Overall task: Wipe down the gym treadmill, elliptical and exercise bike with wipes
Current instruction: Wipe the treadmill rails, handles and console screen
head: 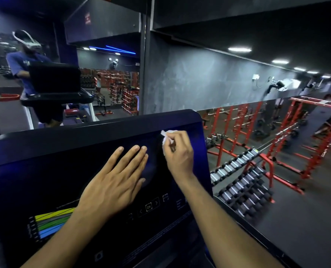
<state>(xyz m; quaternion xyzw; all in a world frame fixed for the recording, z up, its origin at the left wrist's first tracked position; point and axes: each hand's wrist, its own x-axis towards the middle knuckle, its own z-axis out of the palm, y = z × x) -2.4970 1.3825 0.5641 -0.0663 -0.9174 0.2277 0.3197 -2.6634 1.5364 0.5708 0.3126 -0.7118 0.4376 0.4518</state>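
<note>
A large black treadmill console (50,171) fills the lower left, its dark glossy panel tilted toward me. My left hand (116,178) lies flat on the middle of the panel, fingers together and pointing up right. My right hand (177,151) is near the panel's upper right corner, pinching a crumpled white wipe (165,135) against the surface. Below the hands sit an OK button with arrows (148,206) and a coloured stripe chart (52,221).
A mirror wall (189,78) stands right behind the console and reflects a person in a blue shirt with a headset. To the right, seen in the mirror, are dumbbell racks (240,180) and red squat racks (306,136).
</note>
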